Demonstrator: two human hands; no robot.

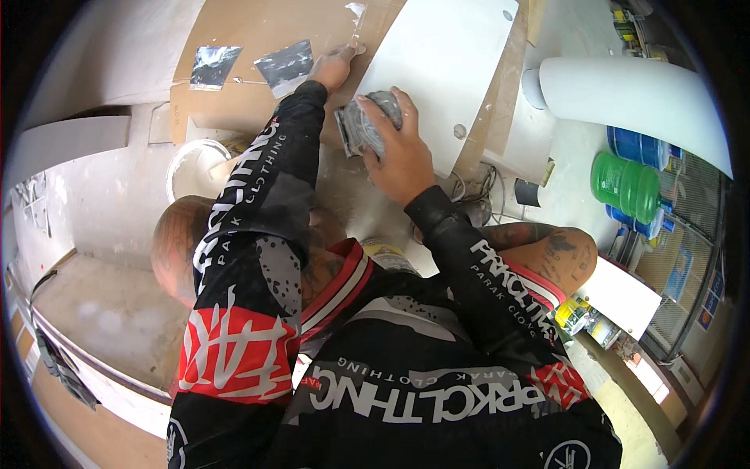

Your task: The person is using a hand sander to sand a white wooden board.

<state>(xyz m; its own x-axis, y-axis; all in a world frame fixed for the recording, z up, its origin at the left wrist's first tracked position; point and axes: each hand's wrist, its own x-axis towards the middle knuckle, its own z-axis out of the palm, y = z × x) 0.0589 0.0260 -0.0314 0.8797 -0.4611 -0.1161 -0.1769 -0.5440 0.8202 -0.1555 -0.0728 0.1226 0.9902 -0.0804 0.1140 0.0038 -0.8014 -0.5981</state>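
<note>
My right hand (402, 156) is wrapped round a dusty grey palm sander (380, 117), with a rounded top and a squarish base. The sander is over the left edge of a long white panel (449, 59). Farther forward and to the left, my left hand (333, 69) lies on the brown cardboard (234, 19) beside that edge. Its fingers reach forward, partly hidden, and I see nothing in them. Two dark sheets, a left one (215, 67) and a right one (284, 67), lie on the cardboard to the left of this hand.
A white bucket (178, 168) stands left of my left forearm. Looped cords (488, 186) lie near my right wrist. Blue and green water bottles (625, 186) stand at the right by a mesh rack (695, 187). A large white curved form (625, 94) juts in at upper right.
</note>
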